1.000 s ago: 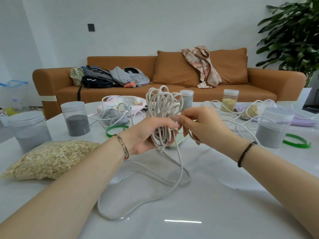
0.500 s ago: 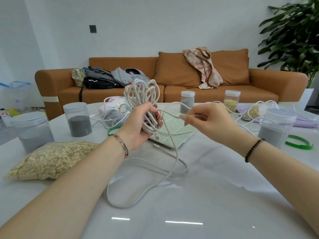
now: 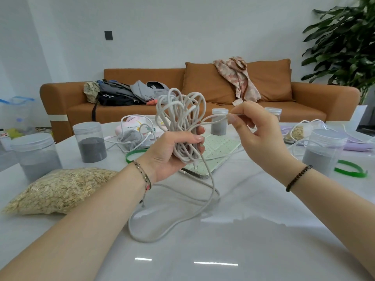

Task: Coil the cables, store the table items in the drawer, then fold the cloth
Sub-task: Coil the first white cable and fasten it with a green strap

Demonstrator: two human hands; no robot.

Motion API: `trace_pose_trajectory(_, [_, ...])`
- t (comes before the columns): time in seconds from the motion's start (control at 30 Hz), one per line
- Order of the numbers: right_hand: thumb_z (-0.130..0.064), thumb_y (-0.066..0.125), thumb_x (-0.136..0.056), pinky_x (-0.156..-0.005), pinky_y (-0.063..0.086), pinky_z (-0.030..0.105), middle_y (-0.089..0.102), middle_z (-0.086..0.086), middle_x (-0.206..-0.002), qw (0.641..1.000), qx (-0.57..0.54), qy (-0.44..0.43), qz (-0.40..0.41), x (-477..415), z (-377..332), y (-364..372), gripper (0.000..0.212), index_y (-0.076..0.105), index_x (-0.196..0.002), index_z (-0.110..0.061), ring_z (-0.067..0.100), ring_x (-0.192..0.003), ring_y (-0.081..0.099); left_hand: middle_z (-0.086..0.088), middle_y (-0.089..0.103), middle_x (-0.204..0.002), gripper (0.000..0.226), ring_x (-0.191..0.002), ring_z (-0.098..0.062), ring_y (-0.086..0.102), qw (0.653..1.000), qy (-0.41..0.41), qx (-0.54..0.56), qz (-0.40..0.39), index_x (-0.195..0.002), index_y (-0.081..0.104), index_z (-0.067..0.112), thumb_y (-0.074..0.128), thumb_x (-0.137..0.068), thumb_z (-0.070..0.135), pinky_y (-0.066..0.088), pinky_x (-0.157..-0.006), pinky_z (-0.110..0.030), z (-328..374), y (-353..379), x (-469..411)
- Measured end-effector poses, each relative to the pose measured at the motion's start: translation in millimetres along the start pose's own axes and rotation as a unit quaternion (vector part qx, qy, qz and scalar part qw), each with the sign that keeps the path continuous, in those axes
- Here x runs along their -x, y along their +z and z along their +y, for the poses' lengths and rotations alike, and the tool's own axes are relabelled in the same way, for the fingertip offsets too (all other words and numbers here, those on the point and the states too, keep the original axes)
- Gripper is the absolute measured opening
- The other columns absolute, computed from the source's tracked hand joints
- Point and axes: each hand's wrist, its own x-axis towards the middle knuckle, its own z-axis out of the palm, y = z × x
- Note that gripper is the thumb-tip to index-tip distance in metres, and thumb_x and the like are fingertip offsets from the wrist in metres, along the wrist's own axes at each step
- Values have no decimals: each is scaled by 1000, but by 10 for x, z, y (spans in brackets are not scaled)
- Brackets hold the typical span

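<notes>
My left hand [image 3: 171, 152] grips a bundle of looped grey-white cable [image 3: 181, 116] upright above the white table [image 3: 243, 240]. Its loops fan out above my fist. My right hand [image 3: 255, 131] pinches a strand of the same cable at the bundle's right, held up level with the loops. The cable's loose tail [image 3: 166, 226] hangs from my left fist and lies in a big loop on the table in front. Another white cable [image 3: 140, 128] lies tangled at the back by a grey cloth [image 3: 127, 138].
A bag of oats [image 3: 58, 189] lies at the left. Clear jars of grey powder stand at the left [image 3: 36, 157], [image 3: 90, 141], the back [image 3: 219, 121] and the right [image 3: 322, 152]. A green-dotted flat case [image 3: 215, 151] lies under my hands. Green bands [image 3: 351, 169] lie around. An orange sofa [image 3: 203, 92] stands behind.
My right hand has lifted and pulled the strand up to the right of the bundle. The tail loop on the table has shrunk a little. The left hand keeps its grip.
</notes>
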Motion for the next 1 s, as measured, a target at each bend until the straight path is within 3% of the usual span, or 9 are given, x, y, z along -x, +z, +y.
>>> trace_pose_trajectory(0.2, [-9,60,-98,-74,39,36,64,-1,-80,971,138,-189,48,36,-49,48,15,69,-86,-8,20,-76,53,-8,61,-83,20,-69,-16,56,997,-79,23,-2,-100,63,5,67,-81,1,51,-65,-26,-25,-33,-16])
trace_pose_trajectory(0.3, [-13,61,-100,-73,44,38,66,-1,-81,960,158,-224,51,38,-32,62,17,72,-88,-8,21,-76,57,-5,58,-76,9,-65,-15,54,991,-128,-23,-10,-93,59,8,65,-87,9,52,-61,-25,-64,-32,-18])
trace_pose_trajectory(0.4, [-21,61,-101,-69,37,30,66,-1,-78,965,167,-195,59,24,-10,43,20,73,-90,-9,18,-71,55,-3,57,-71,11,-62,-13,54,984,-145,-100,-18,-85,59,12,67,-86,19,53,-59,-25,-99,-27,-16])
trace_pose_trajectory(0.5, [-27,60,-101,-61,35,23,55,-14,-70,982,127,-123,60,10,-19,7,21,67,-87,-13,5,-62,42,0,51,-65,20,-56,-12,49,974,-178,-111,-82,-77,57,14,66,-88,27,50,-56,-24,-122,9,3])
trace_pose_trajectory(0.57, [-35,56,-101,-53,38,28,50,-18,-63,994,80,-49,51,4,-1,-11,24,62,-85,-18,8,-57,46,2,45,-62,24,-53,-9,47,969,-196,-75,-132,-74,53,14,58,-91,31,48,-54,-22,-125,50,21])
trace_pose_trajectory(0.67, [-41,44,-105,-53,43,44,52,-4,-58,999,26,26,35,13,44,-24,34,57,-82,-21,18,-55,48,5,43,-61,25,-52,-7,45,972,-163,-10,-172,-74,55,14,60,-89,32,47,-55,-20,-86,83,27])
trace_pose_trajectory(0.77, [-31,43,-108,-58,43,45,54,3,-60,997,-5,69,28,4,95,-35,35,57,-81,-13,20,-56,48,4,44,-61,26,-54,-8,45,987,-79,66,-127,-76,55,12,57,-93,31,47,-57,-19,8,42,5])
trace_pose_trajectory(0.87, [-25,47,-106,-55,41,40,57,2,-63,997,-24,71,23,12,79,-19,26,58,-83,-17,23,-57,48,4,45,-64,30,-56,-8,45,989,8,138,-54,-79,55,12,50,-101,32,48,-61,-19,91,-21,-18])
trace_pose_trajectory(1.0, [-21,54,-103,-55,45,41,59,-5,-64,999,-16,37,-3,72,66,56,14,63,-93,-15,25,-58,55,4,43,-67,31,-59,-8,43,990,21,141,-5,-83,56,13,48,-103,35,45,-63,-20,82,-8,-28])
